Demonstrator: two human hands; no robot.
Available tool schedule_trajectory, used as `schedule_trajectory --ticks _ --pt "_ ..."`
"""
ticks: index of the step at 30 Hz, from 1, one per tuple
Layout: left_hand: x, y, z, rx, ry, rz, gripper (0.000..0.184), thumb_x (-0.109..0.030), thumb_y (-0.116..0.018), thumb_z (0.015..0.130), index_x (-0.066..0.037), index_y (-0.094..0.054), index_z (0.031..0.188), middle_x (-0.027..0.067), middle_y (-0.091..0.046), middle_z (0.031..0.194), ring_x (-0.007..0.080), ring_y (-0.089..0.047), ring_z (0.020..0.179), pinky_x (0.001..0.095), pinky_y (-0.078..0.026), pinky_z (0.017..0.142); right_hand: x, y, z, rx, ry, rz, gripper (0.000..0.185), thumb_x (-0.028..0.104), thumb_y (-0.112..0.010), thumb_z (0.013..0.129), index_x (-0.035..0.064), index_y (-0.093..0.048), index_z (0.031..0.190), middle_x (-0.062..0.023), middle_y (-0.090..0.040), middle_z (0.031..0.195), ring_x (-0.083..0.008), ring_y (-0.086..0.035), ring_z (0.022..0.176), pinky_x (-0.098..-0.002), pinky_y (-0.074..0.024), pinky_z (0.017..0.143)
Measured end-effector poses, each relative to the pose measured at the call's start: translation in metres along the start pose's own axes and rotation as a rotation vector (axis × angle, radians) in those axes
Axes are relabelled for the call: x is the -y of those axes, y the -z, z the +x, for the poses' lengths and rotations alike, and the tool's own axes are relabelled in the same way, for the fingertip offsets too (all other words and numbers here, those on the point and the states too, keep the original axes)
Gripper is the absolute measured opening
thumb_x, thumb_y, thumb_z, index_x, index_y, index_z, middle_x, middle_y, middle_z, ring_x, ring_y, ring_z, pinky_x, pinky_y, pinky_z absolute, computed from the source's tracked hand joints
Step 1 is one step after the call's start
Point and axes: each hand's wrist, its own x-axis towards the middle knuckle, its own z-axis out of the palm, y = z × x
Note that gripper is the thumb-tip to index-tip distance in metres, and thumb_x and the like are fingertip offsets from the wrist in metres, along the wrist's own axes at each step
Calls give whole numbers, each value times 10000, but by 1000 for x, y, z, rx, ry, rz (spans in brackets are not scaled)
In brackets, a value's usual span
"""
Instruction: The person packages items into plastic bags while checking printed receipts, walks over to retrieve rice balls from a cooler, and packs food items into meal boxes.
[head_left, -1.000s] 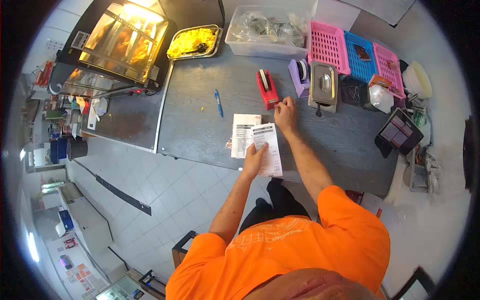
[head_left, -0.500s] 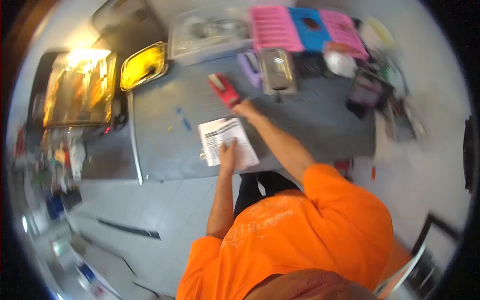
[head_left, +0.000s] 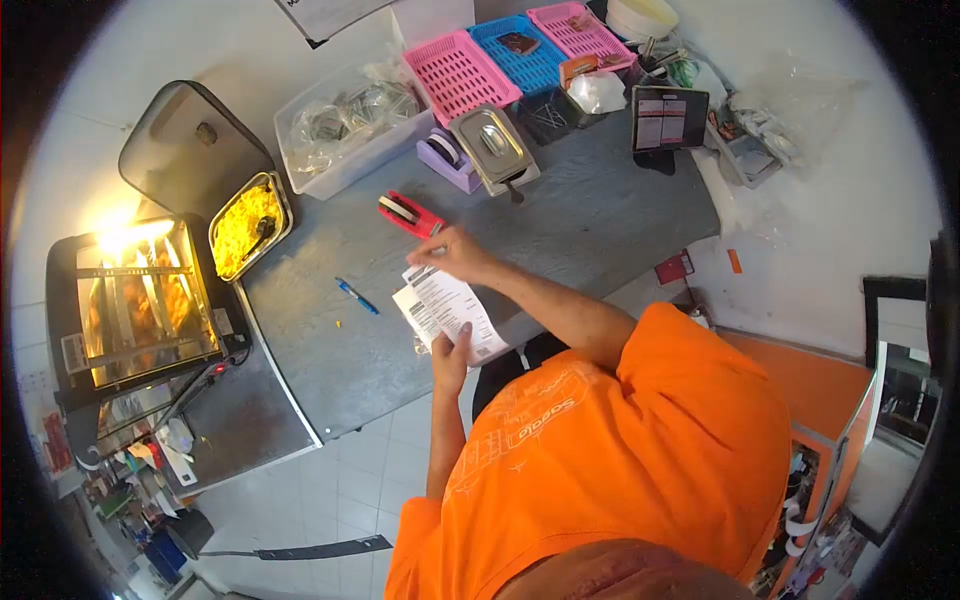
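My left hand grips a printed paper receipt by its lower part, thumb lying on top. A second white slip shows under the receipt's left side, and something small and clear peeks out below it. My right hand is at the receipt's upper edge, fingertips pinched together. Whatever sits between those fingertips is too small to make out. Just beyond that hand lies a red tape dispenser with a pale roll in it. To the left of the papers rests a blue pen.
Along the back stand a clear bin of plastic bags, a purple tape dispenser, a lidded metal container, pink and blue baskets and a tablet. At left are a tray of yellow food and a lit warmer.
My right hand has moved from the red tape dispenser's near end to the receipt's upper edge. My left hand stays on the papers. The camera view has shifted and sharpened.
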Motion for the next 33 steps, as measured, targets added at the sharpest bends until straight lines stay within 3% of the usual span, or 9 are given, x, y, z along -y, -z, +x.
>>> schedule_trajectory --ticks 2,6,12,15,18,21,24,28,33 --pt "0 17 -9 3 42 -166 317 -178 -566 972 64 -569 1177 110 -637 1114 164 -617 990 315 -499 846 19 5 16 -325 430 -632 293 315 -635 918 47 -753 902 -150 -717 839 -316 -677 753 -427 -512 739" --pt "-3 62 -17 -129 124 -561 366 -212 -550 985 37 -515 1250 114 -610 1179 215 -621 1024 362 -518 846 -76 26 60 -71 -163 -640 459 475 -532 935 64 -694 1059 -192 -693 978 -387 -662 873 -459 -502 785" --pt "-12 125 -29 -270 107 -612 429 -386 -512 983 -123 -466 1320 42 -575 1205 227 -566 1083 469 -458 924 -74 23 67 6 -546 -134 343 431 -716 811 107 -738 922 -7 -697 829 -104 -602 651 -265 -413 504" --pt "-14 135 -30 -189 116 -635 456 -382 -514 981 -129 -452 1355 38 -541 1300 215 -514 1173 437 -406 993 -92 30 66 4 -565 246 293 381 -747 777 124 -730 916 -12 -687 853 -125 -605 718 -306 -457 628" --pt "-9 138 -27 -235 93 -631 451 -387 -517 985 -106 -475 1335 53 -560 1270 236 -565 1117 440 -460 911 -124 39 47 6 -251 450 191 267 -773 736 118 -726 847 -10 -690 826 -132 -611 729 -341 -477 677" --pt "-6 136 -26 -201 115 -650 486 -401 -541 972 -134 -443 1366 34 -551 1291 209 -565 1120 399 -473 916 -123 35 33 -88 -384 -364 139 200 -768 735 89 -716 800 -28 -683 772 -154 -620 699 -351 -492 704" --pt "-5 126 -21 -166 109 -690 497 -405 -551 968 -144 -435 1374 26 -551 1296 190 -568 1123 372 -485 918 -170 17 37 -537 288 -819 136 184 -748 775 59 -699 798 -38 -646 683 -161 -606 621 -328 -495 598" --pt "-2 106 -9 -111 99 -728 498 -402 -548 970 -146 -431 1380 22 -553 1298 186 -572 1128 362 -494 923 -149 6 15 -313 -565 674 161 191 -717 830 55 -658 767 -42 -592 616 -124 -543 502 -279 -394 425" --pt "3 73 -1 -43 114 -734 485 -393 -521 985 -136 -423 1384 35 -551 1296 206 -571 1134 368 -499 930 -141 3 39 -164 -821 117 109 128 -665 827 49 -615 771 -26 -500 556 -105 -441 428 -290 -282 351"
